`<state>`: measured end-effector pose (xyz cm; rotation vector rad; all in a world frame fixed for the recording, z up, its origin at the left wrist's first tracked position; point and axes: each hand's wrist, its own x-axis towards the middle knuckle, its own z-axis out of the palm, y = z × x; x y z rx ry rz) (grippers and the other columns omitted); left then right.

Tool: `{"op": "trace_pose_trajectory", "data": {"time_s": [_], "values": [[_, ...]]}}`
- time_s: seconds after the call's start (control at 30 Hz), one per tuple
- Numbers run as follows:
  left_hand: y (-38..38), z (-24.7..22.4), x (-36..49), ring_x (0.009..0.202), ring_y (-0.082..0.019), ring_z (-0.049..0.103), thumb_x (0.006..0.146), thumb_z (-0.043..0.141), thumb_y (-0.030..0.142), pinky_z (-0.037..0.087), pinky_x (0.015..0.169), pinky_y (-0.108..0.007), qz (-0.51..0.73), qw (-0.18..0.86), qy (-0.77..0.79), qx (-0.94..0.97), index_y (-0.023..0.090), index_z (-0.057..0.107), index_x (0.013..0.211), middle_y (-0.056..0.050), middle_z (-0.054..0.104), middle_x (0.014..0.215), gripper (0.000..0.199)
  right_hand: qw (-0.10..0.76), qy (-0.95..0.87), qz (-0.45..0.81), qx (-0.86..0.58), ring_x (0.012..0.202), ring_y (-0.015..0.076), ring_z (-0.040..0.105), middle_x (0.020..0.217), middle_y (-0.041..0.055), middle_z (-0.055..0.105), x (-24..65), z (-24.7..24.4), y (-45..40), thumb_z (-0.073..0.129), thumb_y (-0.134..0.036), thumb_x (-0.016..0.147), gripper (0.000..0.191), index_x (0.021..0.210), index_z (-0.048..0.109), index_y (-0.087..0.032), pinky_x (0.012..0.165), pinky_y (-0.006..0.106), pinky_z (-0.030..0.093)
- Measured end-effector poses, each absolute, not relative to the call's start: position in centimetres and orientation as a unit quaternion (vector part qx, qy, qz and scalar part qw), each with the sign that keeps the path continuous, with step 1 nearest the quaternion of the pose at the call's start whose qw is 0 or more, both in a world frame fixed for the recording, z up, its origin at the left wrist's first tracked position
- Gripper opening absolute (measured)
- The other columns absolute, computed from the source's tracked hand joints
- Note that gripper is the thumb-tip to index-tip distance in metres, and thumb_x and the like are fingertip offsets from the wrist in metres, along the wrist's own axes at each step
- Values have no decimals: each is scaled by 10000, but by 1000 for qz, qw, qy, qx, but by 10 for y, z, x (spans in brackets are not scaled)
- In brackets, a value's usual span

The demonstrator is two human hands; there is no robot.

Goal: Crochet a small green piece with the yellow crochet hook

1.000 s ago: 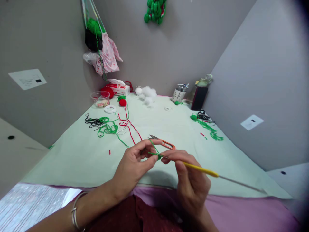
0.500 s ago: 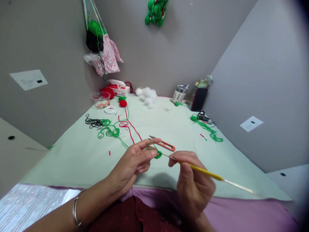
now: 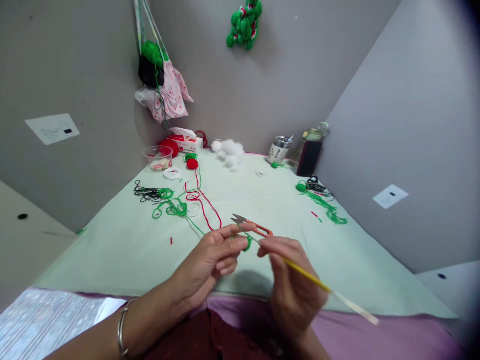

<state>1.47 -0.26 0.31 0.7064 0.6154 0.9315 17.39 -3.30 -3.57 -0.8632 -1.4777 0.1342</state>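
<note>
My left hand (image 3: pixel 217 255) pinches a small green crochet piece (image 3: pixel 247 243) between thumb and fingers, and green yarn (image 3: pixel 195 228) runs from it back across the table. The index finger is stretched out with a strand over it. In a pen-like grip, my right hand (image 3: pixel 292 280) holds a crochet hook (image 3: pixel 307 274) with a yellow handle. The hook's metal tip meets the green piece; whether it is inside a loop is too small to tell. Just behind my fingers lie orange-handled thread snips (image 3: pixel 262 229), partly covered by the left index finger.
Tangled green yarn (image 3: pixel 176 207), black yarn (image 3: pixel 148 192) and a red ball (image 3: pixel 192 164) lie on the left. White stuffing (image 3: pixel 230 151) and a tissue box (image 3: pixel 190 143) stand at the back. On the right are a pen can (image 3: pixel 279 150), a phone (image 3: pixel 309 158) and more green yarn (image 3: pixel 330 210).
The hook has tilted more steeply, its rear end swinging down and left. My right hand has shifted slightly left, closer to the green piece. The whole view has dropped slightly.
</note>
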Motion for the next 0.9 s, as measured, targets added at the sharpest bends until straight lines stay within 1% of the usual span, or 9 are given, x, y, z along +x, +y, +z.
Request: {"op": "trace_pose_trajectory", "data": {"time_s": [0.1,0.17,0.23,0.3,0.4,0.5,0.63,0.77,0.9], "values": [[-2,2,14,542,-48,350,766,921,273,325,523,-189,469,750,304,354,181,861,1010,36,575,694,268,696,-585,192,-369,721,174,649,768,-3,688,176,-29,-30,556,-159,1042,240,1006,769,-264,769,371,573],[-4,0,15,704,-107,544,790,905,268,458,695,-221,476,726,305,391,204,861,1028,-5,677,784,250,687,-589,232,-357,765,184,671,815,13,718,175,-28,-28,576,-203,1042,216,992,778,-264,772,375,577],[-6,-2,17,883,-161,629,807,897,263,487,862,-273,471,721,297,412,231,855,1064,-27,743,894,263,674,-600,235,-361,831,190,699,891,28,758,173,-30,-27,609,-203,1029,193,1011,791,-262,803,375,584],[-7,-4,17,939,-173,636,798,909,257,478,909,-293,466,726,296,409,259,843,1115,-25,758,956,324,674,-595,234,-370,828,176,703,908,26,775,172,-32,-26,620,-195,1026,190,1024,798,-261,798,351,584],[-6,-6,15,937,-163,610,782,919,252,462,899,-283,464,725,312,403,287,833,1149,-7,724,956,378,684,-562,293,-362,753,144,692,898,17,772,174,-34,-25,604,-224,1043,190,1021,790,-254,725,301,583],[-6,-6,12,931,-153,582,822,882,279,437,879,-269,456,715,323,421,308,838,1144,7,671,934,326,699,-522,362,-329,707,130,699,924,30,767,176,-32,-24,573,-266,1062,218,991,776,-231,682,284,603],[-7,-7,9,900,-150,581,854,849,302,428,849,-272,444,709,325,442,311,836,1148,9,648,918,295,704,-514,383,-306,683,131,706,876,36,760,177,-28,-23,552,-276,1070,245,955,756,-206,649,268,613],[-7,-7,9,870,-146,606,860,844,311,442,827,-275,446,707,320,445,300,835,1134,12,649,904,274,691,-548,347,-319,716,144,713,901,39,764,179,-27,-27,518,-259,1084,248,989,742,-214,673,290,620],[-6,-8,10,831,-132,590,872,826,278,438,783,-258,450,690,326,464,293,832,1145,17,647,869,273,661,-618,231,-357,807,152,721,939,37,766,182,-28,-34,487,-165,1079,255,1045,733,-221,766,313,612]]}}
